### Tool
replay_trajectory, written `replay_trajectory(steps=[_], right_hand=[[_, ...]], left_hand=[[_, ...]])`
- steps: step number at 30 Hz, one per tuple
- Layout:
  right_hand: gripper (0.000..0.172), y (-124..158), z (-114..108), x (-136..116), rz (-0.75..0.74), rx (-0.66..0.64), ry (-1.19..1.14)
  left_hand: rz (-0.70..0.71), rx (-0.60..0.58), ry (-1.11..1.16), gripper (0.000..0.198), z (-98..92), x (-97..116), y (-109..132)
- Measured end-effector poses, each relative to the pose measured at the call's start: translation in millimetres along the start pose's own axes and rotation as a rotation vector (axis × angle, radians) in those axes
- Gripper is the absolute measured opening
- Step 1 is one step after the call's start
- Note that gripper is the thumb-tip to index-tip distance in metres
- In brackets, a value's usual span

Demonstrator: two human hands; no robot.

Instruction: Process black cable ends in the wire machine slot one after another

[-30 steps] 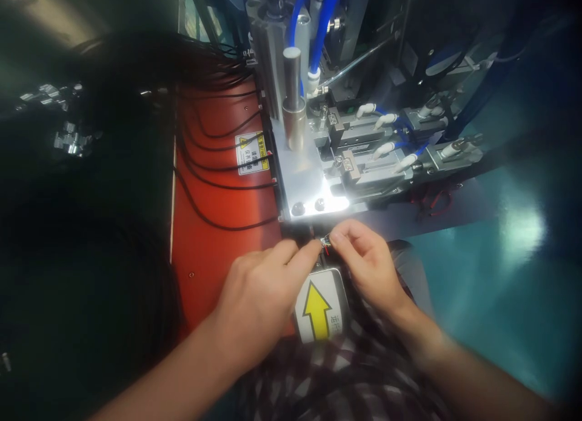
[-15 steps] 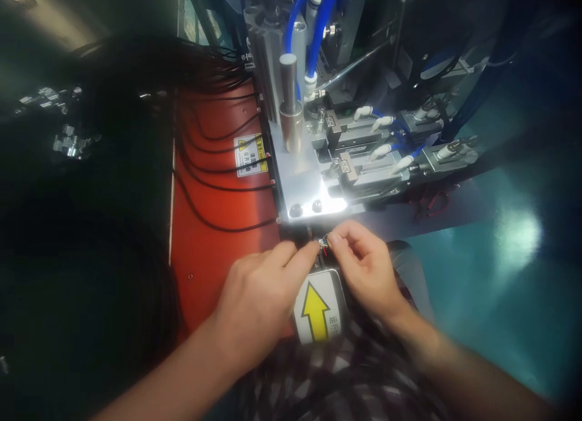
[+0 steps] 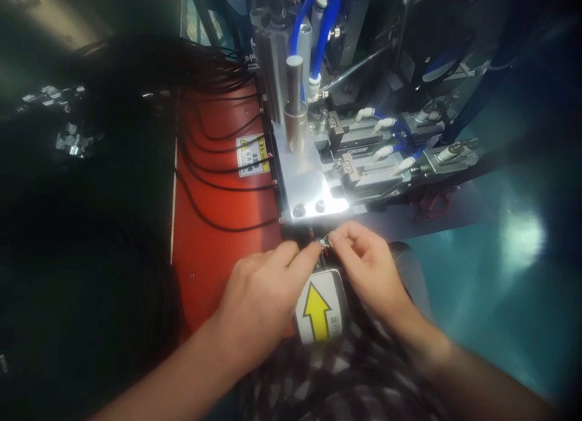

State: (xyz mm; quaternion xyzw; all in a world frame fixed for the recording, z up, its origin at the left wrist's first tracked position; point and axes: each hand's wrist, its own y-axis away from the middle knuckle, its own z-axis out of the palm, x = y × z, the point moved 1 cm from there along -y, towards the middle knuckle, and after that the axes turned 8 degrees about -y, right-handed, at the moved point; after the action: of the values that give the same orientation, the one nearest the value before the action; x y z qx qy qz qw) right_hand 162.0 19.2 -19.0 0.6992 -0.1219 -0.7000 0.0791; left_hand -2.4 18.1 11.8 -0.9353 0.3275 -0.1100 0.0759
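A small connector with thin wires, one of them red, (image 3: 324, 245) sits between my fingertips, just below the front edge of the bright metal plate (image 3: 302, 182). My left hand (image 3: 268, 291) pinches its left side, thumb and forefinger together. From the right, my right hand (image 3: 368, 260) has its thumb and forefinger closed on a thin wire end. Details of the connector are too small to tell. Directly beneath the fingers is a white label with a yellow arrow (image 3: 317, 312).
On the left lies a red panel (image 3: 204, 251) with black cables (image 3: 227, 229) running across it and a warning sticker (image 3: 253, 155). Metal cylinders with blue air hoses (image 3: 325, 30) rise behind the plate. Pneumatic slides (image 3: 386, 166) extend to the right.
The view has shifted slightly, so the machine appears a little farther right. Both hands keep nearly the same pose and grip.
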Motion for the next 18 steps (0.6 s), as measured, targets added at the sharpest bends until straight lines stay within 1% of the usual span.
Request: replay_trajectory(steps=[6, 11, 14, 18], right_hand=[[0.025, -0.4, -1.0, 2.8, -0.015, 0.007, -0.045], [0.026, -2.0, -1.6, 2.1, 0.042, -0.001, -0.100], [0.027, -2.5, -5.2, 1.2, 0.073, -0.034, -0.124], [0.023, -1.1, -12.0, 0.1, 0.038, -0.048, -0.110]], left_hand=[[-0.005, 0.000, 0.006, 0.031, 0.1, 0.7, -0.6], [0.001, 0.012, -0.005, 0.031, 1.2, 0.2, 0.2], [0.002, 0.018, 0.012, 0.032, 2.5, 0.0, -0.5], [-0.017, 0.007, 0.057, 0.032, 2.2, -0.7, -1.4]])
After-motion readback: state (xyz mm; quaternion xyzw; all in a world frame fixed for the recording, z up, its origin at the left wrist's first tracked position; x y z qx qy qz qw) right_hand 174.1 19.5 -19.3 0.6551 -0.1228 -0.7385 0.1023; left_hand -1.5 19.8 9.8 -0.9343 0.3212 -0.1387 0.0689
